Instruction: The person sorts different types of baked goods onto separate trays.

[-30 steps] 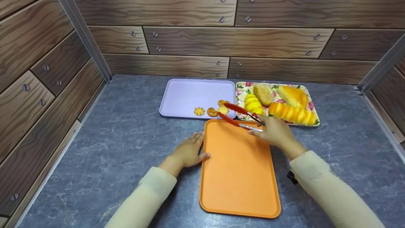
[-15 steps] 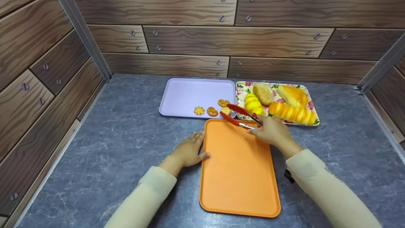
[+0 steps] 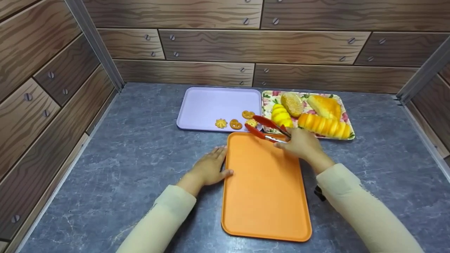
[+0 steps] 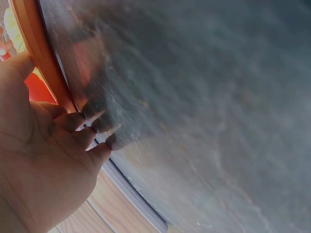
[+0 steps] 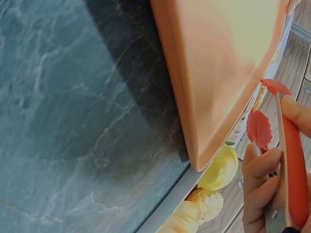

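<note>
My right hand (image 3: 302,143) holds a pair of red-tipped tongs (image 3: 265,122), also seen in the right wrist view as tongs (image 5: 291,165) with red grips. The tong tips are apart, on either side of a round cookie (image 3: 251,122) at the near right corner of the lilac tray (image 3: 211,105); I cannot tell whether they touch it. Beside it lie a pretzel-shaped cookie (image 3: 236,124), a star-shaped cookie (image 3: 221,123) and another pretzel-shaped cookie (image 3: 248,114). My left hand (image 3: 207,168) rests by the orange tray (image 3: 265,189), thumb over its left rim, fingers extended along its side.
A flowered tray (image 3: 266,98) at the back right bears a sesame bun (image 3: 292,104), a yellow roll (image 3: 281,116), a triangular bread (image 3: 326,107) and a ridged loaf (image 3: 324,126). Wood-patterned walls (image 3: 211,44) enclose the grey marbled table (image 3: 140,147).
The tongs have shifted slightly right, away from the nearer pretzel-shaped cookie. The round cookie has slid a little to the right too. My left hand stays where it was.
</note>
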Demonstrator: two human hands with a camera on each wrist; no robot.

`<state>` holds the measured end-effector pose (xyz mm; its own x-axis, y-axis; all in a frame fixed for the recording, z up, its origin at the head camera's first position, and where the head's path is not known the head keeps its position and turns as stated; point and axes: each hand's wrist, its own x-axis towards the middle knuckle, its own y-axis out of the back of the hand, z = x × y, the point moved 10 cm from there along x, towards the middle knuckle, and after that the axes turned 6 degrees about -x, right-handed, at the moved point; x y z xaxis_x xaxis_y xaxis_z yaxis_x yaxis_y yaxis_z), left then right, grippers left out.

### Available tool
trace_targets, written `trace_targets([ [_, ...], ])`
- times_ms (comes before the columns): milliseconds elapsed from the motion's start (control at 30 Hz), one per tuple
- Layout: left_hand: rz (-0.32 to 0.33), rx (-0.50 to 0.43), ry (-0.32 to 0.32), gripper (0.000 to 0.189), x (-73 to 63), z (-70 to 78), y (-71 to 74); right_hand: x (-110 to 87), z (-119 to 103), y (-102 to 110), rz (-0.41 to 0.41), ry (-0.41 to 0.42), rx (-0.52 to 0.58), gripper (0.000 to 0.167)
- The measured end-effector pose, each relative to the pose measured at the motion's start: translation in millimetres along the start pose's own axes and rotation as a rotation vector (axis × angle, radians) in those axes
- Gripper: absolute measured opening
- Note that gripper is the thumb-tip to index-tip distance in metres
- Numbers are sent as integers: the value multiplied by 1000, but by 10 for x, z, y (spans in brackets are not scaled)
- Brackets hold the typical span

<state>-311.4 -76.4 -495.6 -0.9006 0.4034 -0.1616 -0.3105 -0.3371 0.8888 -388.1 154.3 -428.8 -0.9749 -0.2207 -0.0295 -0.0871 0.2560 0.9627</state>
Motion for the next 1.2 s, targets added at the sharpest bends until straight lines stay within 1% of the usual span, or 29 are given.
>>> trace_targets([
  [367, 1, -2, -3, 81, 3, 6, -10, -20, 49, -13, -10, -35, 29, 46],
  [433, 9, -8, -13, 80, 3, 15, -5, -27, 56, -16, -14, -38, 39, 48],
  [600, 19, -7, -22, 80, 2, 33, 7, -35, 65, 14, 15, -41, 69, 65],
  [700, 14, -6, -12, 80, 0, 26, 4, -35, 69, 36, 42, -43, 72, 80],
  [867, 1, -12, 2, 81, 8, 4, -6, -48, 80, 43, 60, -50, 96, 102],
  [1000, 0, -12, 2, 81, 11, -3, -12, -62, 105, 47, 69, -66, 119, 113],
  [1200, 1, -5, 4, 81, 10, -17, -15, -83, 154, 74, 96, -92, 118, 119],
])
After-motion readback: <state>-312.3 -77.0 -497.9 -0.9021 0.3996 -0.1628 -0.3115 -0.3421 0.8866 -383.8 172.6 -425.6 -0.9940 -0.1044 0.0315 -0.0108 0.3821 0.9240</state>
